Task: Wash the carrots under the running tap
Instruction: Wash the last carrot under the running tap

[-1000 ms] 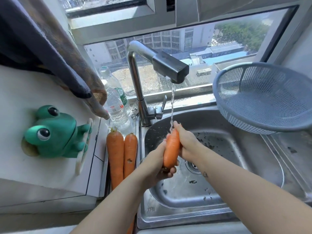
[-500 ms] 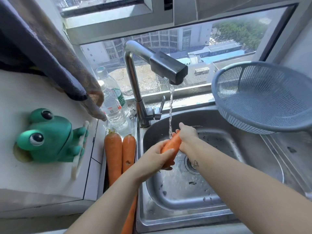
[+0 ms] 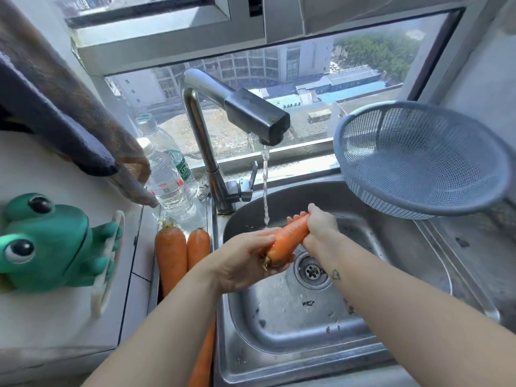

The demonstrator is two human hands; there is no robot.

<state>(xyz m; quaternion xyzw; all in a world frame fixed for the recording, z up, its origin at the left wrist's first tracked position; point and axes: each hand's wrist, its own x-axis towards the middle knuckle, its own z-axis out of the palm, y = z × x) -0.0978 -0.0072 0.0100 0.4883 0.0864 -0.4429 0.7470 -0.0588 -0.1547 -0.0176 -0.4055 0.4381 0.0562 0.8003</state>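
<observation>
Now the tapered orange carrot (image 3: 287,238) is tipping from upright to slanted, left hand (image 3: 245,263) gripping its stem end, right hand (image 3: 321,227) its tip, exposing fresh skin to the thin tap stream (image 3: 265,191).

bright daylight from the window (image 3: 279,79); wide-angle bending at edges, slight blur.

I count three carrots (image 3: 287,241), two plastic bottles (image 3: 167,180), one mesh colander (image 3: 391,202), one frog toy (image 3: 50,241), one tap (image 3: 251,115).
</observation>
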